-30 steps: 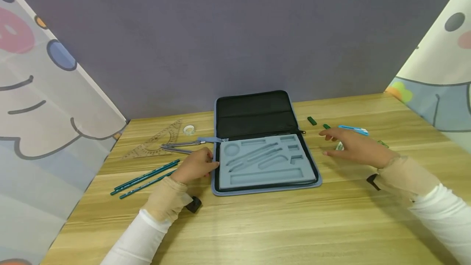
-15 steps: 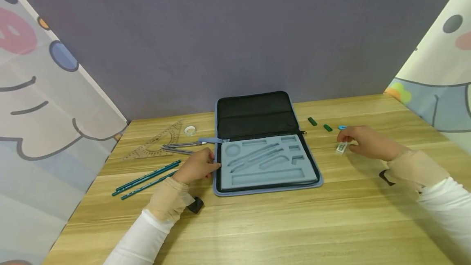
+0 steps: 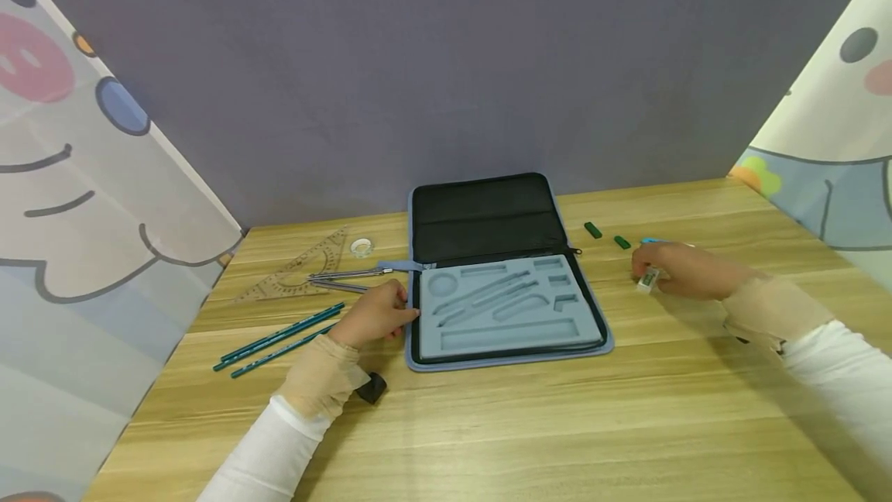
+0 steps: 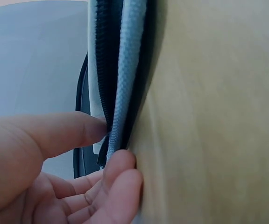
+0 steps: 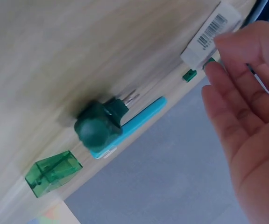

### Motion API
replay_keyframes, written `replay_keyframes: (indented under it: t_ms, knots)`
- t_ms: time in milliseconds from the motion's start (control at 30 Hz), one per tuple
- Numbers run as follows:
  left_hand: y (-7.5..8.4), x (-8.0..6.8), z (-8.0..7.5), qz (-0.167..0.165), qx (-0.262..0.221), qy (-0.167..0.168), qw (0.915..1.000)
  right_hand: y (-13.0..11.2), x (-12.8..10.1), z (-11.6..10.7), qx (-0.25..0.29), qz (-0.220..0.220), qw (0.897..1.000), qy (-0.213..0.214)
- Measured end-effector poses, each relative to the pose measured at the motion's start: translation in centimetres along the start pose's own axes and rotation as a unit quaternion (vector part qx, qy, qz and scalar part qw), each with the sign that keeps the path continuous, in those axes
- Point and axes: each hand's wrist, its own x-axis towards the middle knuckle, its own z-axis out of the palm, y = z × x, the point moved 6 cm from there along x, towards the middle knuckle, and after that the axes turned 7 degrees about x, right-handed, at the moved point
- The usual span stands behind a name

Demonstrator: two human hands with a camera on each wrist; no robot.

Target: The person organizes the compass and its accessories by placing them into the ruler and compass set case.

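An open blue zip case (image 3: 605, 341) lies mid-table, with a grey foam insert of empty cut-outs and its black lid (image 3: 484, 215) folded back. My left hand (image 3: 376, 316) holds the case's left edge. In the left wrist view the thumb (image 4: 64, 133) presses on the zip edge (image 4: 127, 70) with the fingers beside it. To the right of the case, my right hand (image 3: 686, 269) pinches a small white eraser (image 3: 647, 279) on the table. The right wrist view shows the eraser's barcode label (image 5: 209, 35) between thumb and fingertip.
Left of the case lie two teal pencils (image 3: 279, 338), a clear set square (image 3: 296, 273), metal compasses (image 3: 344, 279) and a tape roll (image 3: 360, 246). Two green pieces (image 3: 592, 230) (image 3: 622, 242) lie by the right hand, a blue cutter (image 5: 139, 122) and green sharpener (image 5: 53, 172) behind it.
My right hand has moved right, away from the case, and its fingers have closed on the white eraser. The left hand stays at the case's edge.
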Motion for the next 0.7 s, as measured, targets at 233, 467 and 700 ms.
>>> replay_keyframes:
  t_ms: [233,467,700]
  knots:
    - [0.1,0.0,0.0,-0.001,-0.008,-0.002,1.0,0.7,0.5,0.4,0.002,0.018,0.999,-0.028]
    - [0.3,-0.1,-0.1,0.002,-0.01,-0.001,0.9999,0.7,1.4,0.5,0.042,0.03,0.998,-0.033]
    - [0.2,-0.2,-0.1,-0.001,-0.007,-0.003,1.0,-0.6,2.8,0.4,0.038,0.05,0.998,-0.021]
